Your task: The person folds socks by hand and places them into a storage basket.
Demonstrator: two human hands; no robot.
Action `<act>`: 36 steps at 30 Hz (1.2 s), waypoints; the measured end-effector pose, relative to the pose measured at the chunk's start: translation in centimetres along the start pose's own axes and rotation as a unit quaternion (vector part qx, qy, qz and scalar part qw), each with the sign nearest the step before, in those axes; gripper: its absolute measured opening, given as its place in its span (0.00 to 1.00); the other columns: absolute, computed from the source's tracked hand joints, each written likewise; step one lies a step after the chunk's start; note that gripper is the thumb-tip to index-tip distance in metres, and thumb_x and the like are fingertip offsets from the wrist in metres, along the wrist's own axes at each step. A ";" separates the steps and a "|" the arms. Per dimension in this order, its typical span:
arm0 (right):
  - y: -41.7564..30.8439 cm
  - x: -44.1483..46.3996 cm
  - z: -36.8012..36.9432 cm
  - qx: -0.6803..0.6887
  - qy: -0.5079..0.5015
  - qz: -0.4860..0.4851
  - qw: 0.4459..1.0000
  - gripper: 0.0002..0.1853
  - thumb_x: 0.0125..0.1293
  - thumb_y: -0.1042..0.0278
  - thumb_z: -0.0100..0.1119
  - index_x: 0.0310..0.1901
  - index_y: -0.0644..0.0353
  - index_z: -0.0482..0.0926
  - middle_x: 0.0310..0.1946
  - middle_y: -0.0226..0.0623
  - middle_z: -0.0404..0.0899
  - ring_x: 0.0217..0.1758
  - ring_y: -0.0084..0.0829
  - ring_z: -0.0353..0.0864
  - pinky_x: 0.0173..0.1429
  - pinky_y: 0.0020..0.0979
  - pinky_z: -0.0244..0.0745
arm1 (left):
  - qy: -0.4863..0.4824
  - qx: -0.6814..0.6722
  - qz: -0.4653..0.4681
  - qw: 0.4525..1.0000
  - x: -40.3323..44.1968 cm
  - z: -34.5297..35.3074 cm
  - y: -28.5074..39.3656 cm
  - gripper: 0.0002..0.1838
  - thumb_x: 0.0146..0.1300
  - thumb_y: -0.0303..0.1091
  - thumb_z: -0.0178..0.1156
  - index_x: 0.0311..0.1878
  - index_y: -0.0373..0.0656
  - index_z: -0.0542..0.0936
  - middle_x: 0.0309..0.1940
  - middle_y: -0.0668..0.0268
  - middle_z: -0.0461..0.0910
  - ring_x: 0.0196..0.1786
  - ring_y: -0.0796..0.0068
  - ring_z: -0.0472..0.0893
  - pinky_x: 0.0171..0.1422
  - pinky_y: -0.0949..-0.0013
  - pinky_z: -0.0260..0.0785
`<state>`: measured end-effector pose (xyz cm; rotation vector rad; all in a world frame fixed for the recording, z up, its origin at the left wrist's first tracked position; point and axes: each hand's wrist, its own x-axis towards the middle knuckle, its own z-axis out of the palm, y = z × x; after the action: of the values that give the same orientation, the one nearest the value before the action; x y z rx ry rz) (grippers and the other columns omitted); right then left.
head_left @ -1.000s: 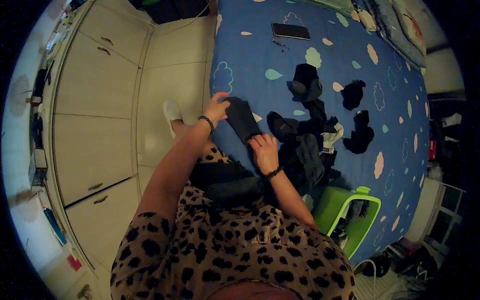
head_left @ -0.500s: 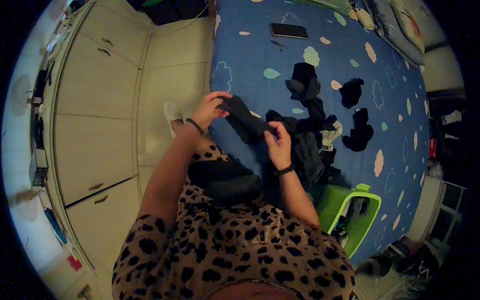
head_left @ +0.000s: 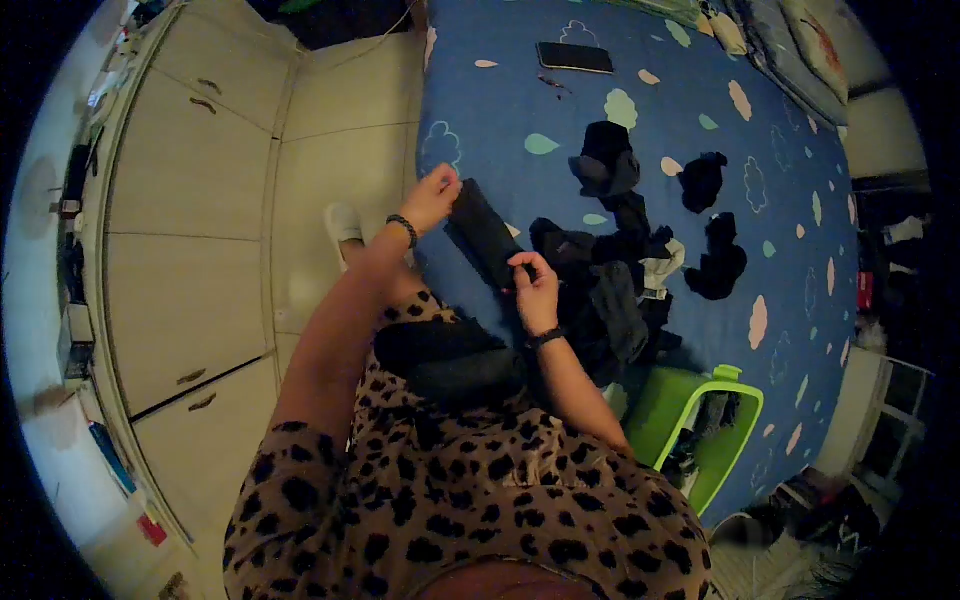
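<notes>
Evidently soft, oblong dark cloth point(head_left: 482, 230); right fingers point(head_left: 533, 262) pinch near end; left fingers point(head_left: 447, 181) curled by far end, hold unclear

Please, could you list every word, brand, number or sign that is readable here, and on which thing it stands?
No text can be read.
Held dark cloth: no writing visible.
Phone: dark face, no writing visible.
Pale patch beside cream cloth: possibly a label, too small.
Red item, far right: too blurred.
</notes>
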<state>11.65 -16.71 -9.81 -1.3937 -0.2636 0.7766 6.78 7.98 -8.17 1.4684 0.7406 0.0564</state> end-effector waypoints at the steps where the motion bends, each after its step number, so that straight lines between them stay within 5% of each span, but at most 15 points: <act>1: -0.8 -0.3 0.4 -0.085 0.013 -0.014 0.996 0.07 0.67 0.82 0.50 0.40 0.59 0.76 0.36 0.26 0.74 0.35 0.21 0.76 0.35 0.23 0.76 | 0.052 0.094 0.078 0.991 0.6 0.5 -0.6 0.06 0.67 0.32 0.56 0.41 0.42 0.71 0.30 0.61 0.77 0.32 0.66 0.76 0.40 0.63 0.71; 3: -1.8 -0.9 0.8 -0.169 0.034 -0.013 0.985 0.07 0.64 0.80 0.54 0.42 0.60 0.78 0.37 0.32 0.77 0.36 0.27 0.78 0.39 0.27 0.77 | 0.103 0.185 0.153 0.965 1.0 1.7 -0.9 0.07 0.67 0.32 0.55 0.41 0.41 0.69 0.30 0.56 0.77 0.33 0.59 0.78 0.40 0.59 0.71; 5: -2.0 -1.0 1.0 -0.366 0.020 -0.168 0.915 0.08 0.60 0.78 0.59 0.42 0.62 0.80 0.38 0.41 0.79 0.38 0.38 0.80 0.44 0.32 0.76 | 0.143 0.255 0.129 0.948 0.8 2.7 -0.2 0.08 0.66 0.31 0.54 0.43 0.40 0.68 0.33 0.47 0.78 0.39 0.44 0.78 0.44 0.51 0.70; 6: -2.5 -1.3 1.5 -0.354 0.030 -0.159 0.921 0.10 0.57 0.78 0.61 0.42 0.62 0.80 0.38 0.47 0.79 0.42 0.47 0.79 0.49 0.37 0.74 | 0.143 0.255 0.129 0.948 0.9 2.6 -0.5 0.08 0.66 0.31 0.54 0.43 0.40 0.68 0.33 0.47 0.78 0.39 0.44 0.78 0.44 0.51 0.70; 8: -2.4 -1.3 1.6 -0.373 0.032 -0.162 0.913 0.10 0.57 0.78 0.61 0.42 0.62 0.80 0.38 0.48 0.79 0.43 0.48 0.79 0.49 0.38 0.74 | 0.132 0.282 0.093 0.946 1.1 2.5 -1.2 0.08 0.65 0.29 0.54 0.44 0.40 0.68 0.36 0.46 0.79 0.44 0.40 0.78 0.46 0.48 0.69; 18: -2.2 -1.2 1.1 -0.442 0.020 -0.143 0.885 0.10 0.57 0.75 0.62 0.41 0.63 0.79 0.39 0.49 0.79 0.44 0.51 0.79 0.49 0.41 0.74 | 0.194 0.266 0.082 0.941 -0.5 1.7 0.3 0.07 0.61 0.28 0.57 0.40 0.42 0.70 0.34 0.51 0.79 0.42 0.44 0.78 0.45 0.50 0.70; 21: -2.6 -1.1 1.0 -0.447 0.014 -0.148 0.882 0.09 0.57 0.75 0.62 0.41 0.62 0.79 0.38 0.48 0.79 0.43 0.51 0.78 0.48 0.42 0.74 | 0.180 0.282 0.219 0.917 -2.4 2.2 2.2 0.07 0.59 0.27 0.59 0.38 0.42 0.72 0.33 0.55 0.78 0.42 0.48 0.78 0.47 0.53 0.71; 23: -0.6 -1.0 0.2 -0.454 0.016 -0.190 0.871 0.09 0.57 0.75 0.62 0.41 0.62 0.79 0.38 0.48 0.79 0.43 0.52 0.78 0.48 0.42 0.74 | -0.060 0.386 0.311 0.866 -3.0 2.4 2.1 0.11 0.54 0.26 0.63 0.41 0.44 0.75 0.40 0.59 0.77 0.48 0.55 0.77 0.50 0.56 0.71; 24: -0.5 -0.9 0.2 -0.460 0.017 -0.233 0.857 0.09 0.57 0.75 0.62 0.41 0.62 0.79 0.38 0.48 0.79 0.43 0.52 0.78 0.47 0.43 0.74 | -0.058 0.388 0.310 0.866 -3.0 2.3 1.4 0.11 0.54 0.26 0.63 0.41 0.44 0.75 0.40 0.59 0.77 0.48 0.55 0.77 0.50 0.56 0.71; 26: -0.4 -0.8 0.1 -0.453 0.017 -0.242 0.858 0.10 0.56 0.75 0.62 0.41 0.62 0.79 0.37 0.48 0.79 0.42 0.52 0.79 0.47 0.42 0.74 | -0.098 0.515 0.352 0.775 -2.6 2.4 0.1 0.19 0.50 0.26 0.66 0.47 0.46 0.77 0.51 0.63 0.74 0.56 0.59 0.73 0.56 0.59 0.71; 29: -0.8 -1.0 -0.3 -0.443 0.034 -0.245 0.862 0.10 0.56 0.75 0.63 0.41 0.62 0.78 0.36 0.48 0.80 0.41 0.51 0.79 0.45 0.42 0.75 | -0.098 0.550 0.240 0.794 -2.9 3.3 1.0 0.24 0.46 0.28 0.69 0.51 0.47 0.76 0.59 0.64 0.69 0.62 0.58 0.68 0.60 0.58 0.70; 34: -0.7 -0.6 -0.3 -0.466 0.097 -0.266 0.838 0.11 0.57 0.76 0.63 0.41 0.63 0.75 0.35 0.49 0.80 0.40 0.51 0.80 0.45 0.40 0.75 | -0.029 0.577 0.242 0.780 -3.6 4.7 -0.2 0.26 0.47 0.29 0.69 0.53 0.47 0.75 0.60 0.61 0.68 0.63 0.55 0.67 0.62 0.53 0.67; 36: -3.6 -0.6 0.1 -0.365 0.077 -0.048 0.927 0.10 0.59 0.77 0.61 0.42 0.64 0.73 0.34 0.48 0.79 0.39 0.51 0.79 0.45 0.38 0.75 | -0.012 0.575 0.260 0.776 -4.4 5.0 0.0 0.26 0.48 0.29 0.68 0.54 0.47 0.75 0.60 0.60 0.68 0.63 0.54 0.67 0.63 0.52 0.66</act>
<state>12.32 -16.92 -6.21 -2.1145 -0.5281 0.4911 5.78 1.57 -6.75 2.8306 0.2665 -0.0037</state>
